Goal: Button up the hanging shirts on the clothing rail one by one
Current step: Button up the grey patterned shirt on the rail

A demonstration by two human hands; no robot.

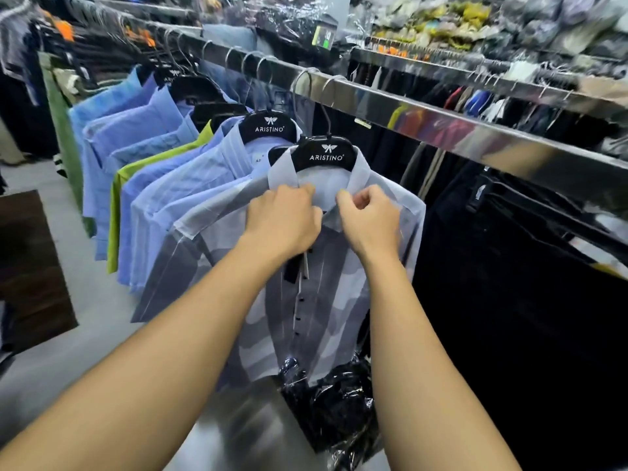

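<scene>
At frame centre, our left hand (282, 220) and right hand (370, 220) sit close together, each pinching the collar front of a pale grey patterned shirt (343, 300), apparently to fasten its top button. The shirt faces us on a black Aristino hanger (328, 156) hooked over the steel rail (441, 127).

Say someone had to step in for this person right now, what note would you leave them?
Left hand: grips one side of the collar of the front shirt.
Right hand: pinches the collar's other side.
The shirt hangs on a black hanger on the rail.
Done: the lower placket lies closed, seemingly buttoned.
Left: the top, which gapes just below the hands; then the blue and green shirts behind, whose fronts are hidden.
</scene>
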